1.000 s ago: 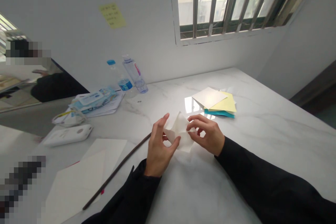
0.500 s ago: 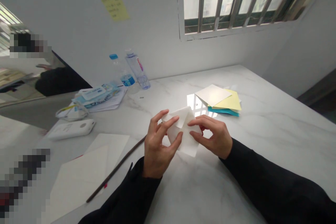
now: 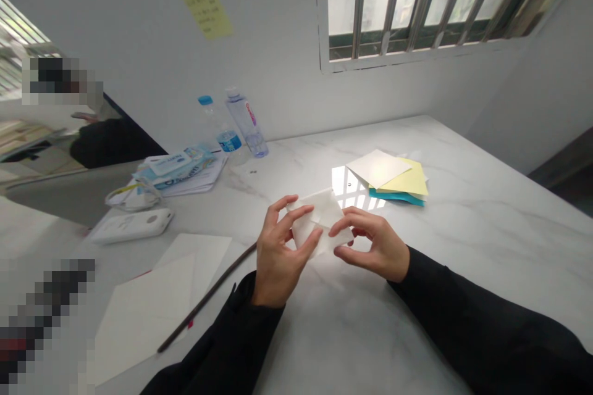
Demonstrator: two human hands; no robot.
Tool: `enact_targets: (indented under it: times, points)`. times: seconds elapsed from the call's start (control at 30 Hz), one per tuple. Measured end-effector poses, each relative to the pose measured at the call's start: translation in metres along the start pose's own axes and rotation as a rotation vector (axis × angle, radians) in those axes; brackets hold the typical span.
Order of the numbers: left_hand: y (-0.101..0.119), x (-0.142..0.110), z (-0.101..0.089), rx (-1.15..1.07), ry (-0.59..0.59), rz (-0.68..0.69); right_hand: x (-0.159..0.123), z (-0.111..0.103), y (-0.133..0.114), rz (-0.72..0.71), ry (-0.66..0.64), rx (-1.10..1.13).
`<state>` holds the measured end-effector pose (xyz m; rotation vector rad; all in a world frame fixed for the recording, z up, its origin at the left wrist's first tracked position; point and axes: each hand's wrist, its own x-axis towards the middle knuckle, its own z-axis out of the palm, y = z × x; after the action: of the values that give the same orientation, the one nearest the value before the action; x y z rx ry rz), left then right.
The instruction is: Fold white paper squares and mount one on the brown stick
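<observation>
Your left hand and right hand both pinch a folded white paper, which sits between them above the marble counter, directly in front of you. You cannot tell from this view whether its lower edge touches the stone. On your left hand, the curled fingers press on the paper's left side while the thumb comes across its lower edge. Your right hand grips the right corner between the fingertips and thumb. Black sleeves cover both forearms.

Just beyond the paper, up and to the right, lies a stack of sheets: a white sheet over a yellow sheet, with a teal sheet at the bottom. A dark rod slants across the counter from just beside your left hand, next to 2 large white sheets. Farther left are a white power bank and a blue-and-white packet on loose papers. Behind them stand 2 plastic water bottles near the wall.
</observation>
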<state>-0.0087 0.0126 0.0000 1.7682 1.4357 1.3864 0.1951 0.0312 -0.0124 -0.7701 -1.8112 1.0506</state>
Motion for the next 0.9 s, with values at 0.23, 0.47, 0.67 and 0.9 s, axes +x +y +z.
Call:
enact_targets:
  times: [0.23,0.47,0.67,0.9]
  points:
    - [-0.0005,-0.0034,0.0006,-0.040,-0.064,0.029,-0.0015,0.0041,0.0023,0.128,0.101,0.038]
    - [0.0052,-0.0048,-0.0021,0.003,-0.093,0.069,-0.0033,0.0061,0.0047,0.184,0.145,0.094]
    - [0.0058,-0.0066,-0.0003,-0.015,-0.072,0.091,-0.0041,0.0049,0.0009,0.183,0.169,0.118]
    - [0.0067,-0.0075,0.0005,0.000,-0.050,0.098,-0.0048,0.0054,-0.0016,0.182,0.159,0.138]
